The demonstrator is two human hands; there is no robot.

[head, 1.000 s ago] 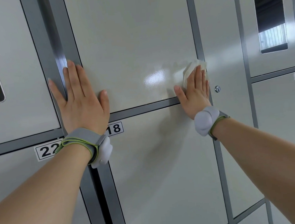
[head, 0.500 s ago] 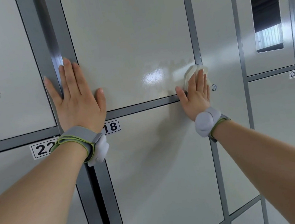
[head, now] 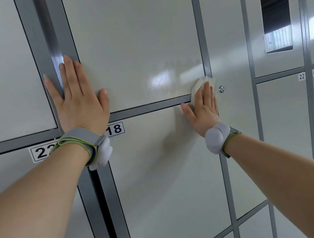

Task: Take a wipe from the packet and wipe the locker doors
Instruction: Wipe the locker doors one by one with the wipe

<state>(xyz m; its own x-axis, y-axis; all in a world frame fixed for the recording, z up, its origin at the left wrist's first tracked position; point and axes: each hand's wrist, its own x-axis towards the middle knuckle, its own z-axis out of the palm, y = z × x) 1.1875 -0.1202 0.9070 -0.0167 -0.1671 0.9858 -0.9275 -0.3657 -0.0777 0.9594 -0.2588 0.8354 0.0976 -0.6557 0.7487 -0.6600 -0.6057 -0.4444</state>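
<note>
The right hand (head: pixel 203 109) lies flat and open, fingers straight and close together, thumb spread to the left. It presses a crumpled white wet wipe (head: pixel 199 83) against the lower right corner of the pale cream metal locker door (head: pixel 133 43). The wipe sits under the fingers. Only its top edge and left side show past the fingertips, and the hand hides the rest. It lies across the grey horizontal frame strip (head: pixel 147 107) below the door, just left of a small round silver keyhole (head: pixel 221 89).

The left hand (head: pixel 79 100) is also open, palm flat and fingers slightly spread. It rests on the door's lower left corner and the grey upright beside it, and holds nothing.

The left wrist partly covers a white number label reading 18 (head: pixel 115 129). A second white label beginning 22 (head: pixel 40 152) is cut off by the grey, green-edged wristband (head: pixel 82 141). A damp sheen shows on the door left of the wipe.
</note>
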